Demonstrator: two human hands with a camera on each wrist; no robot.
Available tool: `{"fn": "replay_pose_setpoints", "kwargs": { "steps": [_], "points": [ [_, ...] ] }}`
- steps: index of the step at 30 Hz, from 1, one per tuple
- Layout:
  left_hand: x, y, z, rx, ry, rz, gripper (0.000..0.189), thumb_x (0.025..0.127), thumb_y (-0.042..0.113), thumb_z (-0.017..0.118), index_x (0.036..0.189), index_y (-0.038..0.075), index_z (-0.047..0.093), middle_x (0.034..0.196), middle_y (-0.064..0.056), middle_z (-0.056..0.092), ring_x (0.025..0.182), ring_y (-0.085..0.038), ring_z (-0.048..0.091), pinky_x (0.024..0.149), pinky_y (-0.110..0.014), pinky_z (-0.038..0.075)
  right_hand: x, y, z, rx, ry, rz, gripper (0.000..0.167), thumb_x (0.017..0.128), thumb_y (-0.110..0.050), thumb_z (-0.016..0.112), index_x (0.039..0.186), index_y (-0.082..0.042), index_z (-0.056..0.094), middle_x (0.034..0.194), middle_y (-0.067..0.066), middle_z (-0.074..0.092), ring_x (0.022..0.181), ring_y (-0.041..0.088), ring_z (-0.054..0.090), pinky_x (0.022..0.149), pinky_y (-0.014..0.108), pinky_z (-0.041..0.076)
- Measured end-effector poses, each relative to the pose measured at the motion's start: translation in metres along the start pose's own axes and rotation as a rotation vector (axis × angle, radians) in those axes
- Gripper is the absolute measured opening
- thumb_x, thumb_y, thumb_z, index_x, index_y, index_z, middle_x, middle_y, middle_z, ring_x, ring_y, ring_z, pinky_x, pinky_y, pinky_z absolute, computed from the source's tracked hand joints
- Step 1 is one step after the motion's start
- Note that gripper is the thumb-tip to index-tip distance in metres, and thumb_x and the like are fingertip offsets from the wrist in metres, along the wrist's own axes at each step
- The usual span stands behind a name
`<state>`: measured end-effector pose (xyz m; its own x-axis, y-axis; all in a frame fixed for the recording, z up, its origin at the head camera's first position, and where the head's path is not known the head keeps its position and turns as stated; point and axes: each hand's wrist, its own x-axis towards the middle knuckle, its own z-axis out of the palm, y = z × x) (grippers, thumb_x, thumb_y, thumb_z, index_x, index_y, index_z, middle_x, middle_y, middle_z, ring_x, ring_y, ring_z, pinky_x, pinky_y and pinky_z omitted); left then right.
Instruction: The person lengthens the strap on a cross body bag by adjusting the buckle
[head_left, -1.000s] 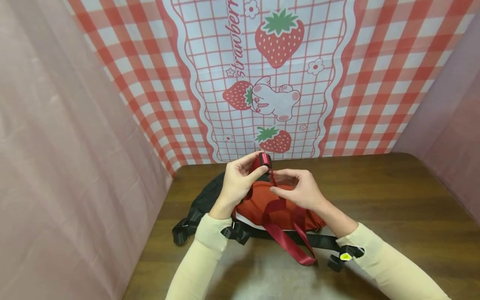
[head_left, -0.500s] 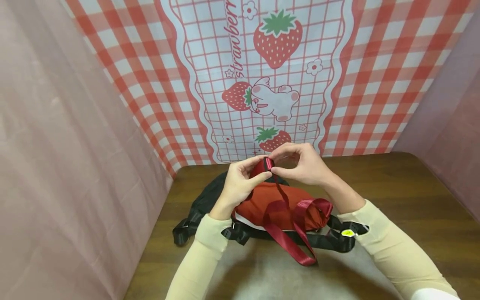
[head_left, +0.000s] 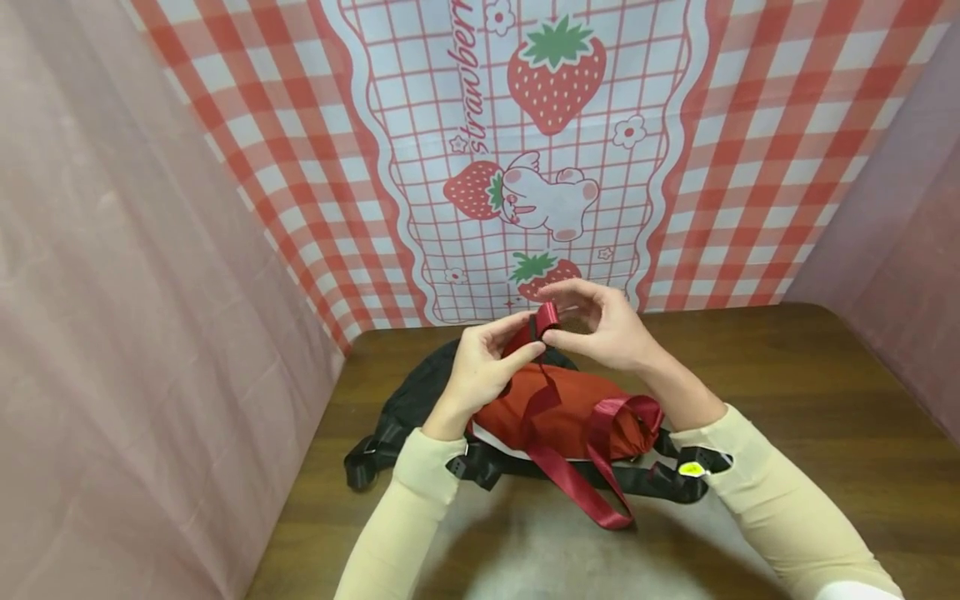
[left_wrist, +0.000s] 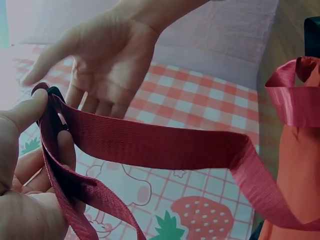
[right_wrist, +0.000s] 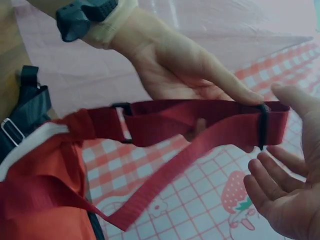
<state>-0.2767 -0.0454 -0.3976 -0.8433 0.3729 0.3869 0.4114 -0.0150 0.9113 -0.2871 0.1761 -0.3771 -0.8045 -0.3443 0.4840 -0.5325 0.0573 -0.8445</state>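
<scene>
My left hand point(head_left: 480, 367) pinches a dark red webbing strap point(right_wrist: 200, 120) at its black slider buckle point(right_wrist: 263, 125), raised above the table. A short loop of the strap point(head_left: 549, 315) sticks out past the buckle. Close beside that loop is my right hand point(head_left: 611, 329), its thumb and fingers spread around it without gripping; in the left wrist view this hand point(left_wrist: 112, 60) looks relaxed and apart from the webbing. The strap runs down to an orange-red fabric bag point(head_left: 577, 392) with black straps. A second black buckle point(right_wrist: 122, 122) sits nearer the bag.
The bag lies on a brown wooden table point(head_left: 787, 400), with black fabric point(head_left: 416, 400) at its left. A slack red strap loop point(head_left: 585, 496) hangs over its front. Behind stands a strawberry-patterned checked cloth point(head_left: 555, 192); pink curtains point(head_left: 150, 333) hang at both sides.
My right hand has moved up from the hanging strap to beside the buckle and then loosened. The loop past the buckle has grown longer. My left hand stays nearly in place.
</scene>
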Motion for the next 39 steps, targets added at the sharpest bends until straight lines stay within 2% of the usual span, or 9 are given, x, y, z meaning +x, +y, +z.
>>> {"fn": "replay_pose_setpoints", "kwargs": {
  "steps": [3,8,11,13,18,24,30,34,39],
  "points": [
    [0.000,0.000,0.001,-0.010,0.000,0.006,0.048,0.098,-0.001,0.073,0.145,-0.004,0.063,0.144,-0.022,0.068,0.134,-0.032,0.066,0.109,-0.034,0.057,-0.001,-0.001,0.003,-0.035,0.011,0.011,0.032,0.092,-0.004,0.082,0.123,-0.002,0.076,0.114,0.001,0.074,0.099,0.013,0.074,0.086,0.023,0.062],
    [0.000,0.000,0.002,-0.008,0.004,-0.020,0.049,0.099,0.002,0.074,0.146,-0.001,0.062,0.144,-0.019,0.068,0.133,-0.034,0.067,0.107,-0.032,0.058,-0.002,-0.002,0.004,0.095,0.159,-0.007,0.021,0.094,-0.001,0.078,0.115,0.003,0.077,0.101,-0.006,0.076,0.085,0.010,0.073,0.074,0.021,0.062],
    [0.000,0.001,0.002,-0.019,0.011,-0.026,0.048,0.100,0.003,0.073,0.147,0.000,0.062,0.145,-0.019,0.068,0.132,-0.036,0.067,0.106,-0.032,0.058,-0.003,-0.001,0.005,0.185,0.200,-0.023,0.032,0.097,-0.001,0.075,0.128,0.003,0.072,0.111,-0.004,0.076,0.095,0.008,0.071,0.080,0.019,0.061],
    [0.001,0.002,0.001,-0.036,0.020,-0.032,0.049,0.100,0.003,0.073,0.147,-0.001,0.061,0.146,-0.020,0.067,0.134,-0.036,0.066,0.107,-0.030,0.058,-0.005,0.003,0.007,0.222,0.165,0.007,0.040,0.097,-0.001,0.075,0.137,0.001,0.066,0.120,-0.005,0.074,0.105,0.007,0.071,0.089,0.018,0.060],
    [0.001,0.004,-0.001,-0.075,0.043,-0.036,0.049,0.101,0.001,0.070,0.148,-0.004,0.059,0.147,-0.024,0.065,0.137,-0.033,0.064,0.106,-0.026,0.057,-0.014,0.022,0.015,0.154,0.023,0.072,0.045,0.095,0.000,0.078,0.138,0.004,0.066,0.117,-0.013,0.077,0.107,0.006,0.075,0.089,0.022,0.063],
    [0.000,0.004,-0.003,-0.066,0.048,-0.038,0.049,0.102,0.002,0.070,0.149,-0.004,0.058,0.149,-0.023,0.063,0.140,-0.032,0.061,0.107,-0.025,0.056,-0.021,0.036,0.029,0.053,0.083,-0.008,0.031,0.091,0.002,0.080,0.121,0.008,0.076,0.106,0.004,0.083,0.095,0.007,0.079,0.079,0.026,0.065],
    [-0.002,0.006,-0.005,-0.049,0.069,-0.045,0.050,0.103,0.006,0.070,0.150,-0.004,0.057,0.150,-0.023,0.062,0.142,-0.033,0.060,0.111,-0.027,0.054,-0.037,0.046,0.036,-0.089,0.021,0.024,0.036,0.090,0.002,0.081,0.125,0.004,0.075,0.115,0.023,0.079,0.100,-0.001,0.074,0.090,0.029,0.064],
    [-0.002,0.006,-0.005,-0.066,0.066,-0.046,0.048,0.103,0.004,0.069,0.149,-0.003,0.059,0.149,-0.023,0.063,0.140,-0.032,0.061,0.109,-0.026,0.055,-0.034,0.043,0.038,-0.069,0.038,-0.024,0.047,0.089,0.001,0.083,0.134,0.001,0.071,0.123,0.023,0.076,0.106,0.003,0.075,0.094,0.034,0.064],
    [-0.001,0.005,-0.002,-0.079,0.042,-0.049,0.047,0.103,0.003,0.068,0.149,-0.002,0.059,0.149,-0.022,0.063,0.138,-0.033,0.063,0.108,-0.027,0.056,-0.030,0.040,0.040,-0.022,0.121,-0.068,0.040,0.089,0.001,0.084,0.128,0.000,0.075,0.114,0.024,0.079,0.099,0.010,0.079,0.085,0.028,0.065]
  ]
}}
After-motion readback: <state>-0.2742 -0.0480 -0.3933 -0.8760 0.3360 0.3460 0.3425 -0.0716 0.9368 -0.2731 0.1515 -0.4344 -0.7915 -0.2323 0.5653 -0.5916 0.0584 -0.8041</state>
